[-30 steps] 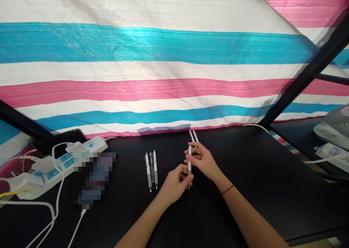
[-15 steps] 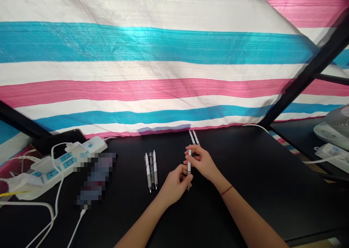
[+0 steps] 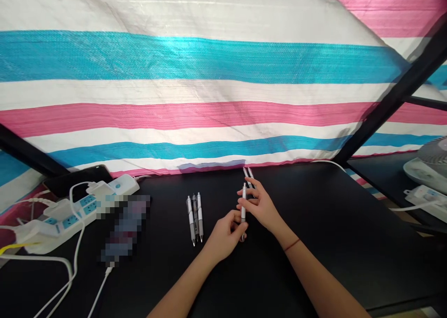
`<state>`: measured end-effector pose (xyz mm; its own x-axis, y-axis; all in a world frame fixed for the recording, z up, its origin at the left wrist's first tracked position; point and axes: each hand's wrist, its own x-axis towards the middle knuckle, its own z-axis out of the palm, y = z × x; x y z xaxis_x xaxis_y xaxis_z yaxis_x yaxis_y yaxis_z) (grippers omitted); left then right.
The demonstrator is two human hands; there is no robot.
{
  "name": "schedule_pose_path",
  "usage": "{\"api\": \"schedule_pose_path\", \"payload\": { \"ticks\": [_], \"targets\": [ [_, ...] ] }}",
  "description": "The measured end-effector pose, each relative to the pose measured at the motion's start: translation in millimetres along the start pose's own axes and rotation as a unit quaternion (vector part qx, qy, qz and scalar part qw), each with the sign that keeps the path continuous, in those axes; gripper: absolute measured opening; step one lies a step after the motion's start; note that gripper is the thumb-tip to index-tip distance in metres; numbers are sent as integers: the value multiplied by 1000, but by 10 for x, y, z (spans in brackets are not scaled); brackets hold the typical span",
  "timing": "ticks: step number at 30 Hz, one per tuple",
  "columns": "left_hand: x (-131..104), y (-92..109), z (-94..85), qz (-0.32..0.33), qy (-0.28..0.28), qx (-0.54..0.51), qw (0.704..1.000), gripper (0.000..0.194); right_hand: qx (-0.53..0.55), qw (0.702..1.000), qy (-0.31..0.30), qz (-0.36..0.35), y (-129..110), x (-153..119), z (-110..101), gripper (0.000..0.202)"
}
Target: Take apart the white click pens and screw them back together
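Between both hands is a white pen (image 3: 243, 207) with a grey lower part, held upright in the picture with its clicker end away from me. My left hand (image 3: 228, 232) pinches it near the tip, which the fingers partly hide. Around its upper barrel, my right hand (image 3: 258, 204) has thumb and fingers closed, the index finger raised. To the left of my hands, a white pen (image 3: 191, 220), a dark pen (image 3: 195, 215) and another white pen (image 3: 199, 218) lie side by side. Beyond my right hand two more white pens (image 3: 250, 172) are partly covered by it.
On the left lie a power strip (image 3: 87, 206) with plugs and white cables, a black phone (image 3: 78, 180), and a blurred-out device (image 3: 125, 227) on a cable. A striped sheet (image 3: 209, 90) hangs behind the black table (image 3: 314, 262). At right are a fan (image 3: 433, 157) and another power strip (image 3: 426, 199).
My right index finger has lifted off the pen's top, so its clicker end now shows. The left hand keeps its grip, and the view has shifted slightly.
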<state>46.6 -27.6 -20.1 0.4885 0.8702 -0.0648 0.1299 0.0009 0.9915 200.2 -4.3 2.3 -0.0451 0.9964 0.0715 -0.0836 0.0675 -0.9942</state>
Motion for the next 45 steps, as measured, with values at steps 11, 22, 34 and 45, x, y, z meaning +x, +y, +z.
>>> {"api": "schedule_pose_path", "payload": {
  "ticks": [11, 22, 34, 45],
  "targets": [
    [21, 19, -1, -6, 27, -42, 999, 25, -59, 998, -2, -10, 51, 10, -7, 53],
    [95, -41, -172, 31, 207, -105, 972, 26, -254, 955, -120, -95, -86, -86, 56, 16],
    [71, -2, -139, 14, 153, -97, 983, 52, -263, 964, -2, -49, 30, 33, -157, 17],
    [9, 118, -278, 31, 160, 43, 986, 36, -485, 855, 180, 35, 240, 225, -659, 22]
  ]
}}
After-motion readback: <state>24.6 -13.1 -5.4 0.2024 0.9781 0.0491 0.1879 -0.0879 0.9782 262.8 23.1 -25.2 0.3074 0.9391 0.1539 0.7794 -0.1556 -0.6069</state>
